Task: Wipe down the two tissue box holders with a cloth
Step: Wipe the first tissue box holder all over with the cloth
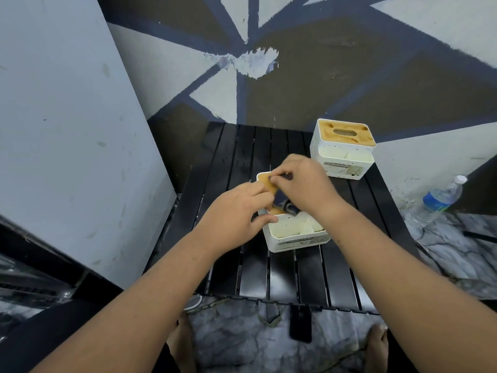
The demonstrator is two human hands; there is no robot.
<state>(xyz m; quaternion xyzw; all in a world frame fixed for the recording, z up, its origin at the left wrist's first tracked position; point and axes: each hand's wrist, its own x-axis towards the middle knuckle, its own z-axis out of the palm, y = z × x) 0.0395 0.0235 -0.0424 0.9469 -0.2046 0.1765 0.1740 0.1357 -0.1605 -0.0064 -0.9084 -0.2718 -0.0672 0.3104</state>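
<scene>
Two white tissue box holders with tan wooden lids stand on a black slatted table (pixel 282 270). The near holder (pixel 293 235) is in the middle of the table, and both my hands are on it. My left hand (pixel 236 211) grips its left side, thumb curled over the rim of the front compartment. My right hand (pixel 304 181) is curled over the top and pinches at the tan lid's (pixel 269 184) far left corner; a dark cloth (pixel 287 205) shows beneath its palm. The far holder (pixel 343 149) stands untouched at the table's back right.
A plastic water bottle (pixel 435 203) lies on the marble floor to the right of the table. A dark phone (pixel 300 324) lies on the floor by the table's near edge, between my bare feet. A painted wall rises directly behind the table.
</scene>
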